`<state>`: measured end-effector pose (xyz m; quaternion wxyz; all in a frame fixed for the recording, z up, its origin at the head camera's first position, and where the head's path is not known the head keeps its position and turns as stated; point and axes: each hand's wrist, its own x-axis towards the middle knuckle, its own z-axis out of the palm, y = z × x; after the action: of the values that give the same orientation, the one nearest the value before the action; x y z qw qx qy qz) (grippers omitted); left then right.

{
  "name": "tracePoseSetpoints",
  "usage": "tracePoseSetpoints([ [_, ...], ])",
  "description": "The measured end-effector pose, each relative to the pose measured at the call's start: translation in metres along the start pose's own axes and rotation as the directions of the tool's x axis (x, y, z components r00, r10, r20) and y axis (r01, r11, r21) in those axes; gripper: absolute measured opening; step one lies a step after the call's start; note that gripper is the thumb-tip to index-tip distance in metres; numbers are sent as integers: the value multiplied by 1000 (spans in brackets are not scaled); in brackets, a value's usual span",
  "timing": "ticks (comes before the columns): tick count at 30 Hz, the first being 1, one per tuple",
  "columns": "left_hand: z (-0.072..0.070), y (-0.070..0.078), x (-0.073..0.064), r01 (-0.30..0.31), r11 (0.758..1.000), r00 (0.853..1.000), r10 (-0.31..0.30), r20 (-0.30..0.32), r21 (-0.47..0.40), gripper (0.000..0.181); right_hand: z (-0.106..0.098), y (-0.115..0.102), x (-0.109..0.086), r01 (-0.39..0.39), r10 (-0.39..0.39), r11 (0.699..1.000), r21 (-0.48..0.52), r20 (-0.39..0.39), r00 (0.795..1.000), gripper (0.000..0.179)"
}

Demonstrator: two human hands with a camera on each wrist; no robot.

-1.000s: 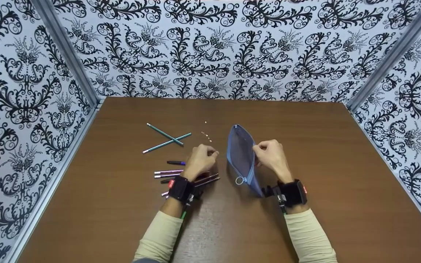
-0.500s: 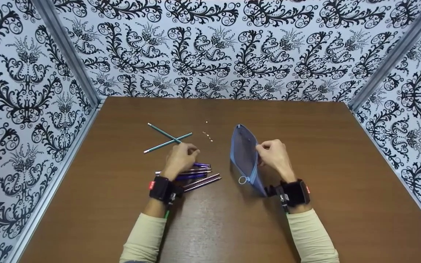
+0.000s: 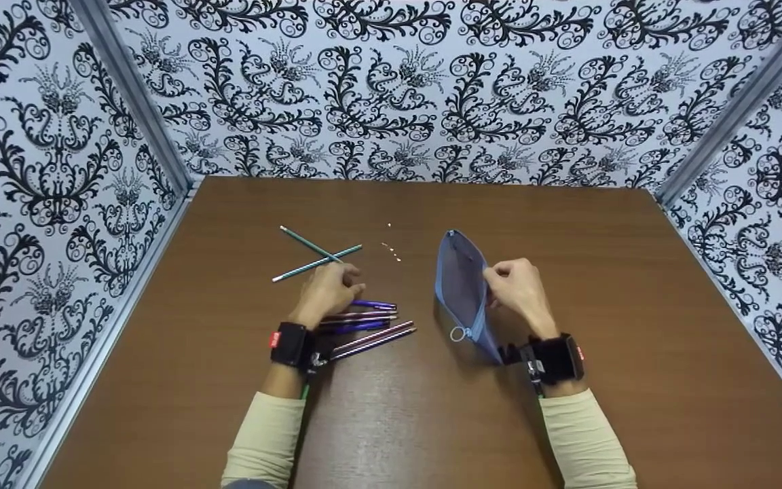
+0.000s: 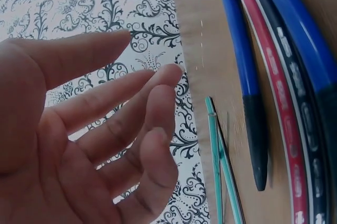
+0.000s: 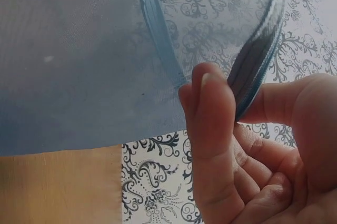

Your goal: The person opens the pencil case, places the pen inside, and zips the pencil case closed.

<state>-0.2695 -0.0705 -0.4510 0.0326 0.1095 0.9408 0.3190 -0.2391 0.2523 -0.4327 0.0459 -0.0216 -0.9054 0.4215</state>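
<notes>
So that its mouth gapes, presumably, one see-through blue zippered pouch is pinched at the rim by the right hand, right of two crossed teal pencils, two blue-and-black plastic pens and perhaps four striped pencils, partly hidden. The left hand, fingers loosely apart, holds nothing.

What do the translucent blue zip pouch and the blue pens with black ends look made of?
Translucent blue zip pouch: probably thin synthetic mesh, matte; fine weave shows, and the black-and-white patterned wall is hazily visible through it.
Blue pens with black ends: likely plastic, smooth and fairly glossy, as pale highlights run along them.
</notes>
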Motion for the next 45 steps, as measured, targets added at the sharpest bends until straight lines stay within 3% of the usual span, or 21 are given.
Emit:
tracePoseSetpoints([
  [6,2,-5,4,-65,997,996,63,66,31,32,-2,0,0,-8,8,1000,-16,-2,1000,27],
  [12,5,-10,7,-135,991,983,136,122,-21,30,-2,0,0,-15,15,1000,-20,16,1000,26],
  [21,11,-16,12,-128,989,968,141,205,-74,33,-1,-1,1,-6,6,1000,-19,15,1000,26],
  [26,12,-18,14,-182,983,960,180,212,-11,28,0,-1,0,-8,9,1000,-9,14,1000,28],
  [31,13,-21,16,-161,985,964,143,225,65,24,2,0,0,-20,20,1000,-4,13,1000,28],
  [37,11,-22,16,-137,986,962,110,250,94,26,2,0,0,-30,30,999,-12,14,999,26],
  [45,8,-29,19,-153,980,956,115,269,128,27,2,1,1,-41,41,999,8,29,999,26],
])
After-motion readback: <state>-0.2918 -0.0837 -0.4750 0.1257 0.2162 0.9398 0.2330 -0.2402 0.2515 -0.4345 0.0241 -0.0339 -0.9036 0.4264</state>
